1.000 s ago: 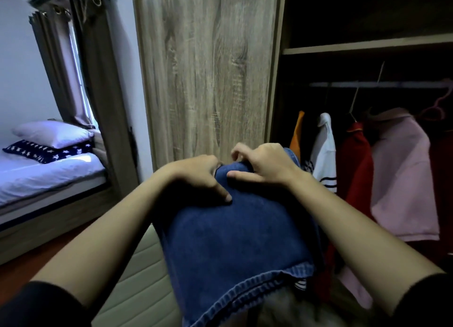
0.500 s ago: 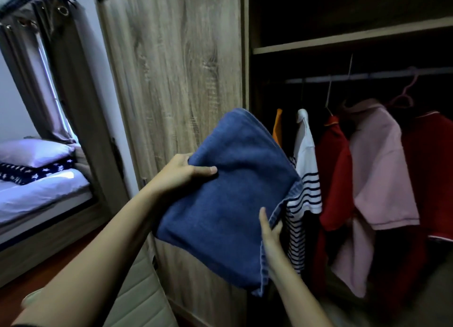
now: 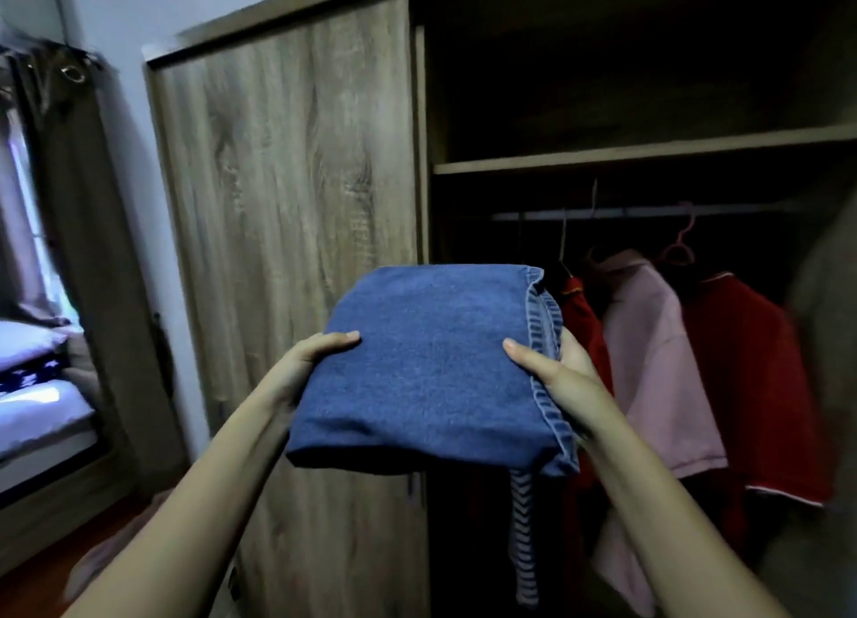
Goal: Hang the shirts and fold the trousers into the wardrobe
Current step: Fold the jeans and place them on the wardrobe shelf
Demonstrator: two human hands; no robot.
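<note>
Folded blue denim trousers [image 3: 431, 367] lie flat between both hands, held level in front of the open wardrobe [image 3: 649, 149]. My left hand [image 3: 306, 367] grips the left edge, thumb on top and fingers underneath. My right hand [image 3: 556, 376] grips the hemmed right edge the same way. Behind the bundle hang a red shirt [image 3: 582, 320], a pink shirt [image 3: 654, 367] and another red shirt [image 3: 751, 385] on the rail [image 3: 649, 210]. A striped shirt [image 3: 521, 534] shows below the trousers.
The wardrobe's wooden shelf board [image 3: 644, 151] runs above the rail, with a dark compartment over it. The shut wooden door [image 3: 287, 228] fills the left half. A bed [image 3: 37, 399] and a curtain [image 3: 69, 228] are at far left.
The trousers went from tilted and held mostly by my left hand to flat and level, raised higher. My right hand moved from beneath the lower edge to the right side. The view tilted upward.
</note>
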